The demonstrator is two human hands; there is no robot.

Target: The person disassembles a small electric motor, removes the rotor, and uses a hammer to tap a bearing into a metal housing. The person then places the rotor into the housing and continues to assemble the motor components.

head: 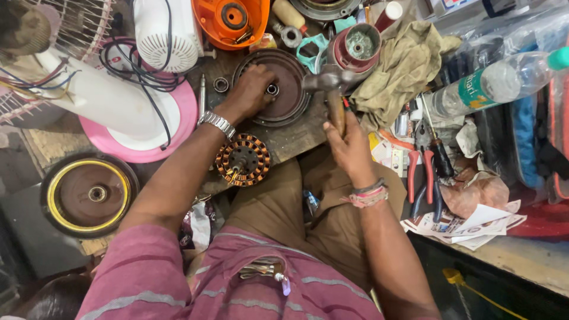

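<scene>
My left hand (pixel 252 90) rests on a round dark-brown motor cover (pixel 290 98) on the wooden bench, fingers beside the small metal bearing (pixel 272 89) at its centre. My right hand (pixel 348 142) grips the wooden handle of a hammer (pixel 332 83), whose metal head hangs just right of the cover. A copper-wound stator (pixel 243 160) lies below my left wrist, near the bench edge.
A white and pink fan base (pixel 127 115) with black wires sits at left. A second round cover with a yellow ring (pixel 89 192) lies lower left. Red-handled pliers (pixel 422 172), a plastic bottle (pixel 498 83), an olive rag (pixel 403 68) and papers crowd the right.
</scene>
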